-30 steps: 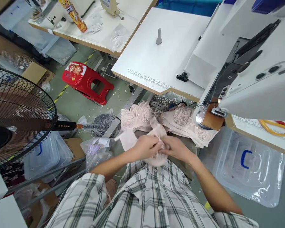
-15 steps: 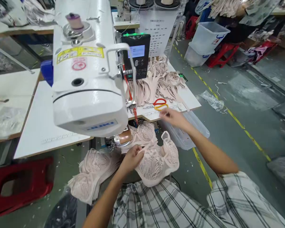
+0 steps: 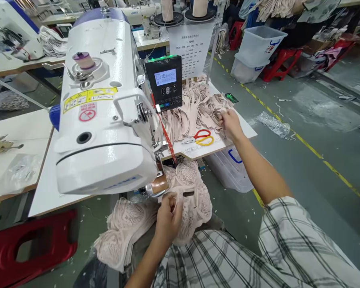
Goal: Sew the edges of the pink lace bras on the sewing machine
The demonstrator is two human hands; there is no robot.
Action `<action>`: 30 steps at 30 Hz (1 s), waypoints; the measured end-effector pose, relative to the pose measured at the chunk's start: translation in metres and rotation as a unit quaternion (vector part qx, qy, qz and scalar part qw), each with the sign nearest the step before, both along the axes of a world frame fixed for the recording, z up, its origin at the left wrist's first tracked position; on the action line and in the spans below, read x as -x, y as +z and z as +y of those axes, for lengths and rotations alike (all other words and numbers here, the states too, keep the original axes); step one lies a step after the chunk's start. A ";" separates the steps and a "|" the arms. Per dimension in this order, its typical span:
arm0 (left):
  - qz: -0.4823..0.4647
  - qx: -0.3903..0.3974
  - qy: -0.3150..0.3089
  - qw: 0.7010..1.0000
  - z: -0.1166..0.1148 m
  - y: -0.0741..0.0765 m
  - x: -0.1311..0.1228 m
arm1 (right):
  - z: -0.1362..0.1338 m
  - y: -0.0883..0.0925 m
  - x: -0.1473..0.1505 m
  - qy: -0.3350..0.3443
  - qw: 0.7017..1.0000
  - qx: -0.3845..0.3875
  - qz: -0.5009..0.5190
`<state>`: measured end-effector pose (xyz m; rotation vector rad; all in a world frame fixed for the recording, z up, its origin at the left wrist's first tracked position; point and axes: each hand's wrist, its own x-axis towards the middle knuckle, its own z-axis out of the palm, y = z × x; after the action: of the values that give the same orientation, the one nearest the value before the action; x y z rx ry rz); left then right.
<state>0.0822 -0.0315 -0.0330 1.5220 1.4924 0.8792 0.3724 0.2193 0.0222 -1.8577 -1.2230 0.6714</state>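
Observation:
My left hand (image 3: 169, 218) is closed on the edge of a pale pink lace bra (image 3: 187, 224), which lies over my lap beside the sewing machine (image 3: 105, 156). Another lace bra (image 3: 187, 174) shows just behind it, near the machine's arm. Out to the right, my right hand (image 3: 230, 123) reaches onto the table, its fingers closed at the edge of a heap of pale pink straps (image 3: 198, 106); they seem to pinch a strap. Red-and-yellow scissors (image 3: 203, 137) lie just left of that hand. A stack of lace bras (image 3: 126, 228) rests left of my left hand.
A black control panel (image 3: 165, 82) stands beside the machine, in front of a printed sheet (image 3: 192, 44). Below the table's right side is a clear plastic bin (image 3: 228, 168). A red stool (image 3: 30, 244) is at lower left; stacked bins (image 3: 258, 50) stand on the floor.
My right hand has moved right and away from me, from the table's front edge to the strap heap. My left hand keeps its hold on the bra, which has shifted. The camera view has moved.

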 end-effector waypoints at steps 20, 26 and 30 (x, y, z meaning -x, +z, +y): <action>-0.081 0.054 -0.071 0.993 0.008 0.024 0.002 | -0.192 -0.030 0.134 0.289 0.759 0.213 0.544; -0.007 -0.124 -0.113 0.986 0.016 0.039 0.005 | -0.170 -0.026 0.125 0.263 0.867 0.106 0.410; 0.229 -0.285 -0.008 0.931 0.021 0.040 0.029 | -0.147 -0.020 0.140 0.272 0.893 0.026 0.358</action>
<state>0.0535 -0.0104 0.0066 2.2863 1.6214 1.0555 0.2320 0.0722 0.0020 -1.0924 -1.1986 1.5422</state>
